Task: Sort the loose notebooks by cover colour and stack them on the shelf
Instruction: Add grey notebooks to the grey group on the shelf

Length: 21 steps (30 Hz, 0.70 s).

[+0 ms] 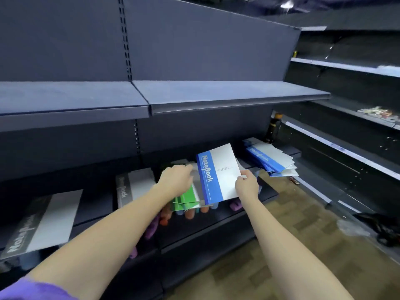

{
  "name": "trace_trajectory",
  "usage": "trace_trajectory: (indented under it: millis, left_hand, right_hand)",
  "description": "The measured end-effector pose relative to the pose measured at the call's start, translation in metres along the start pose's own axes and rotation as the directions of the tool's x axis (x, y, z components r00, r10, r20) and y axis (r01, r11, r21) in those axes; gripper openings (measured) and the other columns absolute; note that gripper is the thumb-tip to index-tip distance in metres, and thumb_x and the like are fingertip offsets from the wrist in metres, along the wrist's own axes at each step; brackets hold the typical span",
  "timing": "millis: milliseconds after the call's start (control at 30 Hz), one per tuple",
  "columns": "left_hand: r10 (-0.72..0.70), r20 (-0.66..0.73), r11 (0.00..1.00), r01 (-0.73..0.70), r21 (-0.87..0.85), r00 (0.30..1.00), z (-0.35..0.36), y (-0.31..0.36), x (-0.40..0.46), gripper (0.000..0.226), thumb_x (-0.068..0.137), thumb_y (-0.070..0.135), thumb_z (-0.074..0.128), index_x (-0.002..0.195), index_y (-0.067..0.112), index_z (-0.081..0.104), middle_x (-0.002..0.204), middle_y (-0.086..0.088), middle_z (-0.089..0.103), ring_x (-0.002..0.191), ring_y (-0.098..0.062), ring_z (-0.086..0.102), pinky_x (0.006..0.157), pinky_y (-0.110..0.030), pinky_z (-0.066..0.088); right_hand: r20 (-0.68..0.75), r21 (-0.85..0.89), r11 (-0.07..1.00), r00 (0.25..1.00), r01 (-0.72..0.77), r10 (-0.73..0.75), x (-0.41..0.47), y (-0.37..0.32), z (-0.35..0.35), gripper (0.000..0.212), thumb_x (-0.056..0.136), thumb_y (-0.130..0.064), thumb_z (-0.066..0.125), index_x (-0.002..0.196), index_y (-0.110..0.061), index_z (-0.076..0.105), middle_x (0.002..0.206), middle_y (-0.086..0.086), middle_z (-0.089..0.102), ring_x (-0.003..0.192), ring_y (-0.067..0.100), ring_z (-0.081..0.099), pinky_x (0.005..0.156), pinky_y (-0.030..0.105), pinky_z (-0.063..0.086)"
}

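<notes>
Your right hand [246,185] pinches a blue notebook [218,176] marked "NoteBook"; your left hand [176,178] grips the grey notebook [198,187] beneath, over the shelf [238,213] edge.

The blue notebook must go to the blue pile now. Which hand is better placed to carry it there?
The right hand. It already pinches the blue notebook at its right edge, and the blue pile lies on that side. The left hand rests on the mixed heap.
</notes>
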State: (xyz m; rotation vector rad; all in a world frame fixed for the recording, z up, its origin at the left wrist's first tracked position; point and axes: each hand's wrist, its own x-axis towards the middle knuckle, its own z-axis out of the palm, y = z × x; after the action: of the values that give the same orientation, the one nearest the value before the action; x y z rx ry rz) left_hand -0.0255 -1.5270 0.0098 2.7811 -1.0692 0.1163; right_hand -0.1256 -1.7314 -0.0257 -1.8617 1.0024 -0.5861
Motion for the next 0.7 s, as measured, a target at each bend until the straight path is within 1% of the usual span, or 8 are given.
trace_trajectory:
  millis: [67,133,200,300,367,433,567,700]
  left_hand:
    - [-0.021,0.031,0.991,0.025,-0.129,0.999,0.009,0.037,0.024,0.031,0.100,0.025,0.041,0.125,0.015,0.055,0.124,-0.006,0.063,0.110,-0.031,0.059,0.088,-0.038,0.047]
    - [-0.029,0.068,0.986,0.039,-0.161,0.997,0.023,0.074,0.048,0.029,0.100,0.025,0.041,0.121,0.013,0.056,0.121,-0.008,0.064,0.107,-0.031,0.060,0.087,-0.038,0.049]
    - [-0.011,0.067,0.994,0.018,-0.107,0.998,0.037,0.107,0.074,0.031,0.100,0.028,0.041,0.125,0.014,0.055,0.124,-0.009,0.064,0.111,-0.031,0.059,0.086,-0.038,0.048]
    - [0.008,0.085,0.999,-0.004,-0.045,0.996,0.055,0.151,0.110,0.037,0.102,0.037,0.041,0.131,0.018,0.053,0.128,-0.007,0.062,0.117,-0.031,0.057,0.087,-0.039,0.046]
    - [0.032,0.115,0.999,-0.034,0.019,0.993,0.063,0.176,0.130,0.041,0.102,0.046,0.039,0.130,0.018,0.052,0.126,-0.008,0.062,0.116,-0.031,0.057,0.086,-0.040,0.045]
    - [0.055,0.125,0.995,-0.064,0.070,0.991,0.071,0.197,0.148,0.044,0.102,0.051,0.035,0.124,0.017,0.053,0.121,-0.008,0.063,0.111,-0.031,0.058,0.085,-0.040,0.048]
    - [0.038,0.152,0.994,-0.053,0.100,0.988,0.081,0.231,0.176,0.044,0.103,0.052,0.031,0.124,0.019,0.051,0.121,-0.007,0.060,0.113,-0.029,0.054,0.090,-0.041,0.043]
    - [0.024,0.143,0.992,-0.041,0.116,0.989,0.083,0.250,0.196,0.047,0.103,0.052,0.030,0.133,0.020,0.048,0.129,-0.006,0.056,0.120,-0.027,0.049,0.096,-0.041,0.039]
  right_hand:
    - [-0.019,-0.015,1.000,1.000,-0.009,0.009,0.029,0.011,-0.023,0.035,0.097,-0.010,0.039,0.123,-0.020,0.060,0.119,0.007,0.061,0.104,0.030,0.055,0.057,0.029,0.038]
    - [-0.045,-0.040,0.999,0.999,0.026,-0.028,0.059,0.023,-0.046,0.033,0.098,-0.010,0.038,0.123,-0.020,0.057,0.113,0.003,0.061,0.097,0.025,0.053,0.066,0.032,0.039]
    - [-0.078,-0.052,0.997,0.996,0.049,-0.053,0.089,0.036,-0.068,0.037,0.098,-0.007,0.037,0.128,-0.023,0.052,0.105,0.001,0.057,0.092,0.026,0.054,0.073,0.036,0.042]
    - [-0.089,-0.085,0.994,0.993,0.068,-0.076,0.135,0.054,-0.098,0.042,0.098,-0.004,0.036,0.132,-0.024,0.051,0.116,0.005,0.061,0.090,0.030,0.059,0.069,0.035,0.042]
    - [-0.088,-0.117,0.990,0.992,0.084,-0.095,0.167,0.065,-0.117,0.044,0.096,-0.002,0.037,0.132,-0.023,0.054,0.122,0.008,0.063,0.095,0.030,0.060,0.072,0.034,0.043]
    - [-0.094,-0.158,0.984,0.991,0.084,-0.100,0.197,0.071,-0.135,0.044,0.097,-0.004,0.037,0.132,-0.025,0.055,0.121,0.008,0.063,0.098,0.029,0.058,0.076,0.036,0.046]
    - [-0.050,-0.262,0.959,0.990,0.111,-0.128,0.246,0.079,-0.153,0.047,0.096,-0.004,0.036,0.129,-0.032,0.055,0.113,0.005,0.060,0.093,0.024,0.057,0.067,0.034,0.047]
    - [0.066,-0.340,0.924,0.984,0.177,-0.165,0.279,0.084,-0.152,0.031,0.092,-0.010,0.051,0.119,-0.016,0.065,0.129,0.012,0.052,0.104,0.029,0.058,0.087,0.035,0.049]
